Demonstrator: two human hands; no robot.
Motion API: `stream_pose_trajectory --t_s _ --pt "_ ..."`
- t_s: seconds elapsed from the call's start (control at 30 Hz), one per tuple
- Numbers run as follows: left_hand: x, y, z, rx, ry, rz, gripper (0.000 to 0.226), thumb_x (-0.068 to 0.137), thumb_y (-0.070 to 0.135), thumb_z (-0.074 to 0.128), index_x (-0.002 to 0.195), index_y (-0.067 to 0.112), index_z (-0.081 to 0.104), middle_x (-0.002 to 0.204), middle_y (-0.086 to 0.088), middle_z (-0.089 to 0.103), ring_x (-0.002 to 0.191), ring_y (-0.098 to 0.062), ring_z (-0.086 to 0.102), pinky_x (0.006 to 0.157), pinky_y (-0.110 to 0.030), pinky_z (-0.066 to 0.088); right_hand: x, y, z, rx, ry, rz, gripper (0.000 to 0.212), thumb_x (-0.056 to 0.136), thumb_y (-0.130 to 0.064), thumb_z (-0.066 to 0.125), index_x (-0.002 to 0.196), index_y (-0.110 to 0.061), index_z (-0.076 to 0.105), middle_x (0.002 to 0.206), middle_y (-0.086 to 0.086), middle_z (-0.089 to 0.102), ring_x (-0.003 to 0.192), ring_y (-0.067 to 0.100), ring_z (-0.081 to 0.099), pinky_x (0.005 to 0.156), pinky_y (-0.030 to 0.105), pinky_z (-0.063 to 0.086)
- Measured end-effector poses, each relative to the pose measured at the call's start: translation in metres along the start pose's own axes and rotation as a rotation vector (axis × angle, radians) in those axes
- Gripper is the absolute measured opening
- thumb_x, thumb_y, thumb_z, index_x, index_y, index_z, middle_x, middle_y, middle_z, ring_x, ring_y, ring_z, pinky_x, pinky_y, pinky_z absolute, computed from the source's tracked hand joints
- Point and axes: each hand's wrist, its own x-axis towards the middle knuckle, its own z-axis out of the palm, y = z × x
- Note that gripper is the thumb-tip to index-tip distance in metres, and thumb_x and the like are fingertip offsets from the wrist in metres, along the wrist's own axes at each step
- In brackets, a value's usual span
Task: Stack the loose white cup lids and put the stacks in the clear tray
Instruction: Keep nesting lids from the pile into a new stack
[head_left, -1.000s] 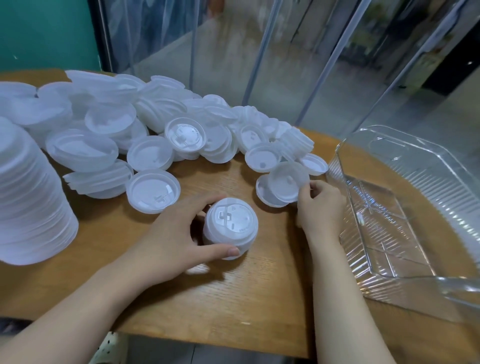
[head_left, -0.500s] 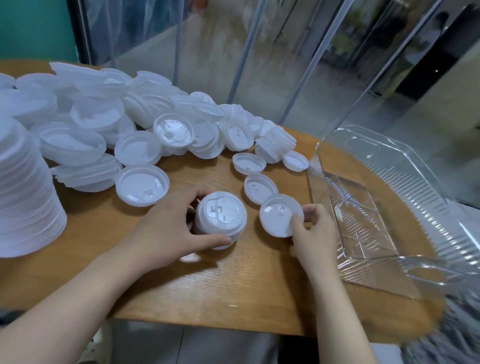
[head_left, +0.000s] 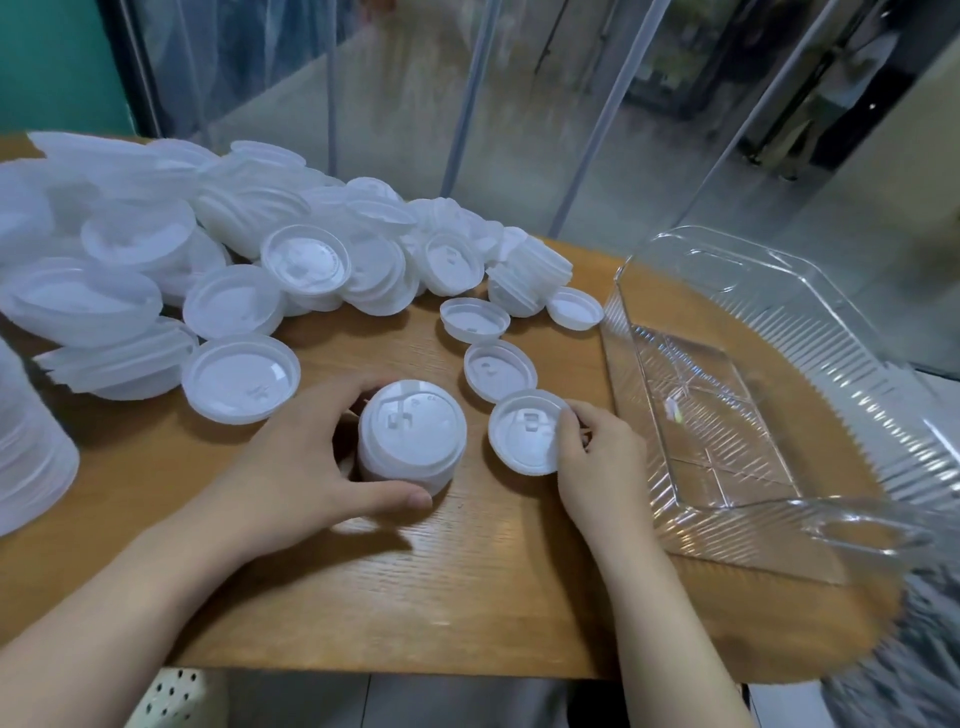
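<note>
Head view, left hand (head_left: 291, 467) gripping lid stack (head_left: 411, 439), right hand (head_left: 597, 457) pinching lid (head_left: 527, 432)

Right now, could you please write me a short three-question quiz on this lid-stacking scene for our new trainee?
1. True or false: the clear tray already holds a stack of lids.
2. Which hand grips the short lid stack? A) left hand B) right hand C) neither
3. Fill in: the right hand pinches a single lid that lies between the short lid stack and the ____.

Key:
1. False; nothing lies in the tray.
2. A; its fingers and thumb wrap the stack on the wooden table.
3. Clear tray; the lid is on the table, its hollow side up.
</note>
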Motion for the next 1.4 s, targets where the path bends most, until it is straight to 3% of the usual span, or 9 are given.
stream_pose_trajectory --t_s 0.13,0.27,0.4,0.63,0.73,0.87,1.1,1.3,1.4 --pt "0.000 0.001 0.002 -0.017 0.006 -0.005 0.080 0.044 0.068 0.086 0.115 0.060 0.052 0.121 0.046 0.053 0.114 0.014 0.053 0.088 -0.008 0.038 -0.006 -0.003 -0.001 -0.107 -0.041 -0.059 0.040 0.103 -0.030 0.058 0.139 -0.015 0.062 0.135 0.004 0.059 0.127 0.023 0.054 0.107 0.037 0.042" --pt "-0.001 0.001 0.002 -0.017 0.010 0.015 0.082 0.046 0.066 0.088 0.118 0.060 0.051 0.122 0.044 0.054 0.116 0.014 0.053 0.091 -0.009 0.039 -0.017 -0.006 -0.010 -0.319 -0.101 -0.341 0.048 0.083 -0.065 0.064 0.118 -0.032 0.071 0.122 -0.015 0.061 0.117 0.007 0.051 0.103 0.032 0.031" --pt "-0.001 0.000 0.002 -0.016 0.009 0.017 0.079 0.049 0.066 0.088 0.119 0.060 0.053 0.123 0.041 0.056 0.117 0.013 0.054 0.095 -0.015 0.041 -0.018 -0.008 -0.009 -0.320 -0.163 -0.382 0.010 0.091 -0.041 0.076 0.091 -0.031 0.075 0.103 -0.017 0.068 0.101 0.007 0.061 0.097 0.028 0.027" --pt "-0.001 0.002 0.003 -0.041 -0.006 -0.007 0.078 0.050 0.062 0.089 0.120 0.055 0.055 0.122 0.042 0.056 0.115 0.017 0.053 0.086 0.004 0.038 -0.016 -0.013 -0.006 -0.089 -0.128 -0.297 0.012 0.094 -0.020 0.068 0.084 -0.026 0.068 0.086 -0.017 0.067 0.083 0.008 0.065 0.085 0.046 0.055" --pt "0.000 0.002 0.003 -0.031 -0.006 -0.007 0.078 0.050 0.063 0.089 0.120 0.055 0.054 0.122 0.042 0.056 0.115 0.017 0.053 0.086 0.003 0.038 -0.014 -0.013 -0.006 -0.056 -0.097 -0.256 0.008 0.090 -0.016 0.073 0.085 -0.021 0.070 0.085 -0.013 0.068 0.084 0.008 0.064 0.081 0.039 0.053" --pt "0.000 0.003 0.003 -0.045 -0.004 -0.010 0.078 0.050 0.063 0.088 0.119 0.054 0.055 0.122 0.042 0.056 0.115 0.017 0.054 0.087 0.003 0.038 -0.014 -0.017 -0.009 0.098 -0.093 -0.167 0.010 0.089 -0.020 0.080 0.086 -0.022 0.071 0.084 -0.013 0.069 0.086 0.005 0.064 0.078 0.011 0.044" --pt "0.000 0.005 0.002 -0.031 -0.015 -0.019 0.077 0.048 0.067 0.086 0.118 0.057 0.053 0.121 0.044 0.055 0.116 0.018 0.052 0.087 -0.005 0.042 -0.010 -0.029 -0.014 0.522 0.010 -0.060 0.017 0.096 -0.010 0.073 0.099 -0.027 0.071 0.090 -0.007 0.077 0.084 0.008 0.071 0.075 0.018 0.053" --pt "-0.001 0.009 0.002 -0.052 -0.016 -0.013 0.073 0.052 0.055 0.090 0.115 0.053 0.054 0.117 0.049 0.055 0.111 0.023 0.052 0.083 0.006 0.036 -0.005 -0.012 -0.007 0.308 0.053 0.011 0.019 0.099 -0.015 0.067 0.110 -0.031 0.068 0.094 -0.013 0.070 0.074 -0.003 0.061 0.068 0.010 0.045" --pt "-0.001 0.011 0.002 -0.051 -0.015 -0.007 0.071 0.054 0.050 0.092 0.115 0.052 0.054 0.116 0.050 0.055 0.110 0.024 0.052 0.083 0.006 0.036 -0.003 -0.006 -0.004 0.177 0.027 0.017 0.018 0.098 -0.022 0.068 0.115 -0.027 0.071 0.106 -0.011 0.067 0.084 -0.004 0.061 0.077 0.019 0.049"
